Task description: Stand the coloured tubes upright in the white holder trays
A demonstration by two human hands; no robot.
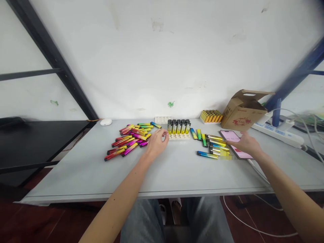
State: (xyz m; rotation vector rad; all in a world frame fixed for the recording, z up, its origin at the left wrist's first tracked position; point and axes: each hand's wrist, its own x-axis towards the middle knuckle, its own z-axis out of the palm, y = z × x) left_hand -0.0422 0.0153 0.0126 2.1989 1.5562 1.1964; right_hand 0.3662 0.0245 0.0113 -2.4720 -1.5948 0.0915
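Observation:
My left hand (157, 141) is at the left end of a small white rack (178, 137), its thumb and index finger curled together in a pinch. Whatever might be between those fingertips is too small to make out. Several clear-bodied lighters with black tops (178, 127) stand upright in the rack's back rows; its front holes show. Over a phone (238, 145) with a pink screen hovers or rests my right hand (244, 144), fingers stretched leftward and holding nothing. Shiny blue, green and gold lighters (207, 154) lie left of the phone.
A pile of red, purple and gold lighters (131, 138) lies left of my left hand. At the back are a white perforated tray (163, 119), a block of yellow-orange cylinders (211, 116), an open cardboard box (243, 113), a power strip (280, 135) and a white case (106, 122).

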